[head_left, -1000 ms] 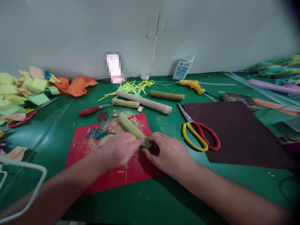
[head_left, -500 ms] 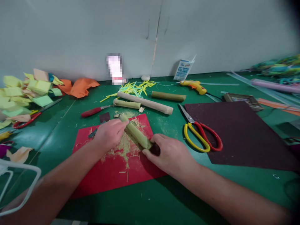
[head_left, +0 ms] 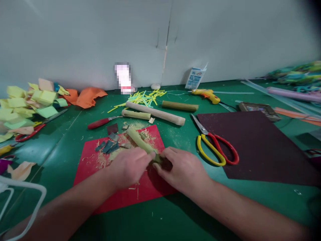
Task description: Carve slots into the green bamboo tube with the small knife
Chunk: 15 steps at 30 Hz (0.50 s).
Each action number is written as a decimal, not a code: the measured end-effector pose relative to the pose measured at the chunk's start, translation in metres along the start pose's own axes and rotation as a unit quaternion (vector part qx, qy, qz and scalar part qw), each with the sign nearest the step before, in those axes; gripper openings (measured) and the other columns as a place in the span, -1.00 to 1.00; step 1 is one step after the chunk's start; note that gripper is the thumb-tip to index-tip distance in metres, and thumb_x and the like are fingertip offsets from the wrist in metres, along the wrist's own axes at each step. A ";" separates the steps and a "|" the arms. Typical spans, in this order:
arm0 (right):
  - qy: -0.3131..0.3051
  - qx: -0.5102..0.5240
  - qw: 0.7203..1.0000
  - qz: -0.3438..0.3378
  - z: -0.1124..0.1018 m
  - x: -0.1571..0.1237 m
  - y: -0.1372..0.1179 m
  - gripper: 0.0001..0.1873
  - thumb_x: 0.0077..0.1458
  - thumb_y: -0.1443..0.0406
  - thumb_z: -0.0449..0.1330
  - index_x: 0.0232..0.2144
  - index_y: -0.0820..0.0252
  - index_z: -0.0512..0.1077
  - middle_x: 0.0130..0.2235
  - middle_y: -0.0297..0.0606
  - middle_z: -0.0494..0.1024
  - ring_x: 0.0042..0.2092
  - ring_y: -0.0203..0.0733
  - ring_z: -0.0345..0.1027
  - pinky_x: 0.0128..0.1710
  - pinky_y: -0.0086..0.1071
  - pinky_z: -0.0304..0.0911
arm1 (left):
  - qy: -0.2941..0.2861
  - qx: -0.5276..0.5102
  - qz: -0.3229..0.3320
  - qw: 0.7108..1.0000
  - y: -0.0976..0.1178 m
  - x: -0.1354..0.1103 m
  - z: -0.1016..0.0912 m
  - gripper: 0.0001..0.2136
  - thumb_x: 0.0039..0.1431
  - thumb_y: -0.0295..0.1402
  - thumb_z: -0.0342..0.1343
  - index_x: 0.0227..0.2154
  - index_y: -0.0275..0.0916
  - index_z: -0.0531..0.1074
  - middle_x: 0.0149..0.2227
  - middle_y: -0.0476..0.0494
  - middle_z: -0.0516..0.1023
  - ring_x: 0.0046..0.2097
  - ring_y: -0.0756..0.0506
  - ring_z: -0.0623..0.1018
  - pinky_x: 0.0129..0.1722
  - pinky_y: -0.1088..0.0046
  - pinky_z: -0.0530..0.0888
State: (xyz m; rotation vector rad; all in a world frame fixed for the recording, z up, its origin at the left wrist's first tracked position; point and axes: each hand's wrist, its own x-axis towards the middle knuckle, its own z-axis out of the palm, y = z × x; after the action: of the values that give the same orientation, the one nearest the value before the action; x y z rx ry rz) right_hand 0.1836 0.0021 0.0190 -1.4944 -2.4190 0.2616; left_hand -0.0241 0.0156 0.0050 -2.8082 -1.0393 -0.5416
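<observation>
Green matting [head_left: 175,217] covered the worktable in front of a bare grey wall, and from my remote seat I watched both hands meet over a red sheet [head_left: 117,197] lying on it. On that sheet lay the bamboo stick [head_left: 139,140], slanting away from the wearer, its near end caught between the two hands. My view showed the left hand [head_left: 129,167] slightly blurred, its fingers curled down onto the stick's near part. I saw the right hand [head_left: 180,169] with thumb and fingers pinched close on the very end, a dark scrap [head_left: 165,164] pressed there; what it was I could not tell. Pale shavings [head_left: 102,157] and blue-grey scraps [head_left: 109,146] littered the sheet beside the stick's far end. Beyond the sheet I noted a red-handled knife [head_left: 100,123], a short bamboo piece [head_left: 136,114] and a long pale stick [head_left: 155,113]. To the right, scissors [head_left: 215,147] with one yellow and one red handle lay partly on a dark brown sheet [head_left: 260,144]. Further back rested a yellow glue gun [head_left: 207,94], and at far left a pile of paper squares [head_left: 30,103].
</observation>
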 end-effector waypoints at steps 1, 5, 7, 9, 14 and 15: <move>0.002 0.000 1.000 -0.001 0.000 0.000 0.000 -0.78 0.02 0.13 0.08 -0.48 0.14 0.30 -0.43 -0.34 0.43 -0.43 -0.26 0.28 -0.49 -0.38 -0.01 | -0.005 -0.007 0.010 1.000 -0.001 0.000 0.000 -0.69 0.25 -0.43 -0.18 -0.04 -0.33 0.36 -0.45 -0.14 0.46 -0.40 -0.08 0.45 -0.45 0.41 0.40; -0.019 0.011 1.000 0.017 0.001 0.002 0.000 -0.77 0.04 0.10 0.05 -0.41 0.13 0.32 -0.40 -0.35 0.43 -0.43 -0.26 0.27 -0.51 -0.38 -0.03 | 0.052 -0.044 -0.085 0.994 -0.019 -0.001 0.000 -0.73 0.25 -0.41 -0.12 -0.11 -0.32 0.41 -0.33 -0.19 0.51 -0.26 -0.08 0.49 -0.28 0.39 0.45; -0.034 0.019 0.999 0.018 0.001 0.003 0.001 -0.77 0.04 0.10 0.05 -0.42 0.13 0.31 -0.40 -0.36 0.42 -0.44 -0.27 0.26 -0.51 -0.38 -0.03 | 0.080 -0.066 -0.145 0.984 -0.031 -0.001 -0.001 -0.75 0.24 -0.39 -0.10 -0.14 -0.30 0.44 -0.26 -0.17 0.52 -0.23 -0.07 0.50 -0.23 0.42 0.44; -0.033 0.017 0.999 0.019 0.001 0.004 0.002 -0.81 0.02 0.13 0.06 -0.46 0.13 0.29 -0.42 -0.37 0.41 -0.45 -0.29 0.24 -0.52 -0.39 -0.04 | 0.097 -0.067 -0.187 0.975 -0.040 -0.002 -0.002 -0.76 0.24 -0.38 -0.08 -0.15 -0.26 0.45 -0.24 -0.14 0.52 -0.22 -0.06 0.51 -0.22 0.44 0.44; -0.011 -0.005 0.999 0.033 0.001 0.002 0.006 -0.81 -0.01 0.13 0.10 -0.41 0.12 0.28 -0.39 -0.38 0.41 -0.43 -0.26 0.27 -0.53 -0.38 -0.07 | 0.111 -0.042 -0.230 0.966 -0.043 -0.005 -0.004 -0.77 0.21 -0.38 -0.04 -0.16 -0.23 0.47 -0.24 -0.10 0.53 -0.22 -0.06 0.51 -0.21 0.44 0.43; -0.012 -0.006 0.999 0.031 0.001 0.002 0.006 -0.78 -0.01 0.10 0.10 -0.39 0.11 0.29 -0.38 -0.37 0.42 -0.42 -0.25 0.28 -0.53 -0.38 -0.07 | 0.114 -0.044 -0.231 0.965 -0.042 -0.005 -0.004 -0.77 0.21 -0.38 -0.04 -0.16 -0.23 0.47 -0.24 -0.10 0.53 -0.22 -0.06 0.51 -0.21 0.44 0.43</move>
State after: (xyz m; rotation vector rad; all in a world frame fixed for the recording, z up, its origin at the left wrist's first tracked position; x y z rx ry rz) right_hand 0.1873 0.0068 0.0162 -1.5816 -2.3990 0.2805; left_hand -0.0559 0.0434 0.0056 -2.4835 -1.6552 -0.9478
